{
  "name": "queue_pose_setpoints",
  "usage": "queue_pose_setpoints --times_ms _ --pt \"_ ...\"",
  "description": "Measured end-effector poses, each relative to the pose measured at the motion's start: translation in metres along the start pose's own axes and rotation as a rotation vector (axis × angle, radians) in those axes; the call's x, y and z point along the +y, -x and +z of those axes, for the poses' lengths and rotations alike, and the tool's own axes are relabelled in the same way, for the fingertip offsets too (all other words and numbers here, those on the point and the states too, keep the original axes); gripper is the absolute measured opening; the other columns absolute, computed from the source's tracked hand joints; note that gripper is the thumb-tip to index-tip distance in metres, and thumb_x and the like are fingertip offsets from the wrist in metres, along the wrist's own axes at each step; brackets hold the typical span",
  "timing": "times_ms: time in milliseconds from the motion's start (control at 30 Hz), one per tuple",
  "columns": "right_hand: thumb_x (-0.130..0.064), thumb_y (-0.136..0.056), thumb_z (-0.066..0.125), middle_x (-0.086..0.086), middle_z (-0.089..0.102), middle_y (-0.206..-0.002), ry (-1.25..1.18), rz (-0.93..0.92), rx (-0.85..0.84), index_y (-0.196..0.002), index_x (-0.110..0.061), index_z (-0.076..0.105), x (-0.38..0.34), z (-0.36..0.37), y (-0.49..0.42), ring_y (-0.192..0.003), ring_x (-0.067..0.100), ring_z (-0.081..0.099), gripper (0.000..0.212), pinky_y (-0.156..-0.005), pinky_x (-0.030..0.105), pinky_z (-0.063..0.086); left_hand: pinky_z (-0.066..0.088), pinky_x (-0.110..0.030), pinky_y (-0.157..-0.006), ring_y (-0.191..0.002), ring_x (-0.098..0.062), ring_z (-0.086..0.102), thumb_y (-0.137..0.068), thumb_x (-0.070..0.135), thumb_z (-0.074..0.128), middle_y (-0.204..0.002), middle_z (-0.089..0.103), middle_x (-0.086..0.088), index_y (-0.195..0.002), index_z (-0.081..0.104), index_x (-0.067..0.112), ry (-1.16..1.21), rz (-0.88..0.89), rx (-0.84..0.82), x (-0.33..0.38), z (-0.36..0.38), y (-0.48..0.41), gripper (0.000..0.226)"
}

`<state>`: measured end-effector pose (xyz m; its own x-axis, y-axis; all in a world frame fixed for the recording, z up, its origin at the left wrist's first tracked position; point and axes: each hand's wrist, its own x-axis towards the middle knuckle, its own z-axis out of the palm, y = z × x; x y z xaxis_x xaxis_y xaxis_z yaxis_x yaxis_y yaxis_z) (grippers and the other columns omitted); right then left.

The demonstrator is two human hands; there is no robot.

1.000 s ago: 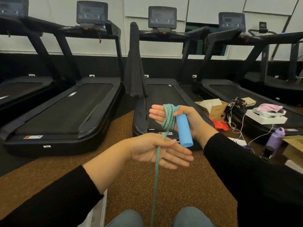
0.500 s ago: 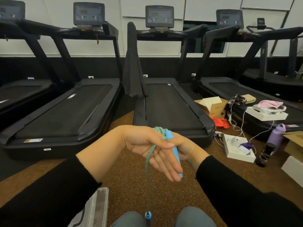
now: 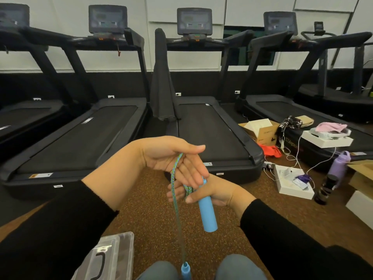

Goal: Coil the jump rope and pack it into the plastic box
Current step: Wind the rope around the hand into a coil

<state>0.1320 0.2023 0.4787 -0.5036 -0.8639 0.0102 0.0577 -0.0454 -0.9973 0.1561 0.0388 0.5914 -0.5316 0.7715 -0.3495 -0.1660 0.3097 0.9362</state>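
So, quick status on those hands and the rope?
Right hand shut on a blue handle, coils around its fingers. Left hand pinches the rope; second handle dangles. Plastic box on floor, closed. Nothing in the way.

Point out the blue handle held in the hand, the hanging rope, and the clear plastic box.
blue handle (image 3: 207, 215): head view, middle of its barrel below the right hand.
hanging rope (image 3: 177, 215): head view, mid-length of the free strand.
plastic box (image 3: 119, 253): head view, clear lid surface.
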Motion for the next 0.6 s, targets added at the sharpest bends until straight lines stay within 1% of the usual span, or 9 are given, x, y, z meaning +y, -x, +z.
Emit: queue_pose_setpoints --times_ms 33,67,133,200,300,400,433,500,600 --pt "0.015 -0.073 0.056 0.010 0.070 -0.105 0.004 0.004 -0.006 -0.108 -0.007 0.065 0.000 0.000 0.000 -0.103 0.025 0.065 0.043 -0.107 0.051 0.033 0.060 -0.023 -0.069 -0.077 -0.018 0.074 -0.085 0.046 0.048 -0.082 0.076 -0.011 -0.089 0.077 0.007 -0.005 -0.013 0.038 0.002 -0.001 0.000 0.049" --pt "0.016 -0.073 0.054 0.009 0.071 -0.104 0.007 0.008 -0.008 -0.105 -0.009 0.067 -0.001 0.000 0.000 -0.101 0.023 0.066 0.043 -0.105 0.048 0.037 0.060 -0.023 -0.069 -0.075 -0.017 0.074 -0.086 0.046 0.043 -0.080 0.076 -0.010 -0.087 0.078 0.007 -0.008 -0.024 0.074 0.003 -0.003 0.001 0.052" --pt "0.017 -0.071 0.053 0.007 0.073 -0.098 0.004 0.029 0.000 -0.102 -0.011 0.069 -0.005 0.002 0.002 -0.096 0.019 0.068 0.044 -0.093 0.034 0.050 0.060 -0.022 -0.066 -0.069 -0.015 0.074 -0.085 0.046 0.037 -0.074 0.075 -0.009 -0.080 0.079 0.008 0.000 -0.035 0.147 0.004 -0.007 0.003 0.057" --pt "0.019 -0.071 0.050 0.003 0.074 -0.096 -0.002 0.049 -0.030 -0.103 -0.011 0.068 -0.007 0.005 0.004 -0.095 0.015 0.069 0.048 -0.087 0.026 0.052 0.059 -0.022 -0.057 -0.058 -0.014 0.072 -0.081 0.047 0.039 -0.064 0.073 -0.007 -0.071 0.078 0.007 0.025 -0.037 0.239 0.006 -0.010 0.006 0.057" --pt "0.022 -0.072 0.045 0.003 0.074 -0.102 0.000 0.032 -0.078 -0.108 -0.010 0.068 -0.007 0.007 0.006 -0.103 0.017 0.067 0.053 -0.096 0.032 0.047 0.052 -0.017 -0.041 -0.038 -0.008 0.062 -0.080 0.044 0.045 -0.047 0.064 -0.001 -0.055 0.073 0.011 0.055 -0.040 0.372 0.006 -0.015 0.008 0.050" --pt "0.021 -0.070 0.043 0.003 0.074 -0.101 -0.023 0.021 -0.116 -0.106 -0.011 0.070 -0.003 0.011 0.008 -0.101 0.018 0.068 0.054 -0.099 0.034 0.045 0.037 -0.011 -0.032 -0.029 -0.001 0.043 -0.081 0.044 0.050 -0.038 0.044 0.007 -0.046 0.054 0.019 0.047 -0.029 0.432 0.001 -0.024 0.006 0.043" --pt "0.021 -0.070 0.042 0.003 0.074 -0.100 -0.037 0.015 -0.134 -0.105 -0.010 0.070 -0.001 0.013 0.009 -0.099 0.018 0.068 0.055 -0.099 0.034 0.046 0.036 -0.011 -0.032 -0.029 -0.001 0.040 -0.080 0.045 0.051 -0.037 0.039 0.009 -0.047 0.048 0.021 0.063 -0.024 0.431 -0.002 -0.027 0.004 0.041" --pt "0.021 -0.068 0.041 0.003 0.074 -0.100 -0.072 0.002 -0.160 -0.105 -0.008 0.070 0.001 0.016 0.010 -0.098 0.019 0.069 0.056 -0.099 0.034 0.046 0.038 -0.012 -0.035 -0.032 -0.001 0.041 -0.080 0.047 0.052 -0.038 0.036 0.010 -0.048 0.044 0.023 0.085 -0.009 0.465 -0.008 -0.032 -0.001 0.041" --pt "0.022 -0.066 0.037 0.003 0.074 -0.101 -0.154 -0.030 -0.181 -0.106 -0.009 0.071 -0.003 0.021 0.014 -0.099 0.018 0.069 0.061 -0.097 0.032 0.047 0.049 -0.016 -0.046 -0.038 -0.004 0.049 -0.094 0.045 0.042 -0.042 0.043 0.007 -0.054 0.045 0.019 -0.038 0.024 0.561 -0.028 -0.037 -0.013 0.048"
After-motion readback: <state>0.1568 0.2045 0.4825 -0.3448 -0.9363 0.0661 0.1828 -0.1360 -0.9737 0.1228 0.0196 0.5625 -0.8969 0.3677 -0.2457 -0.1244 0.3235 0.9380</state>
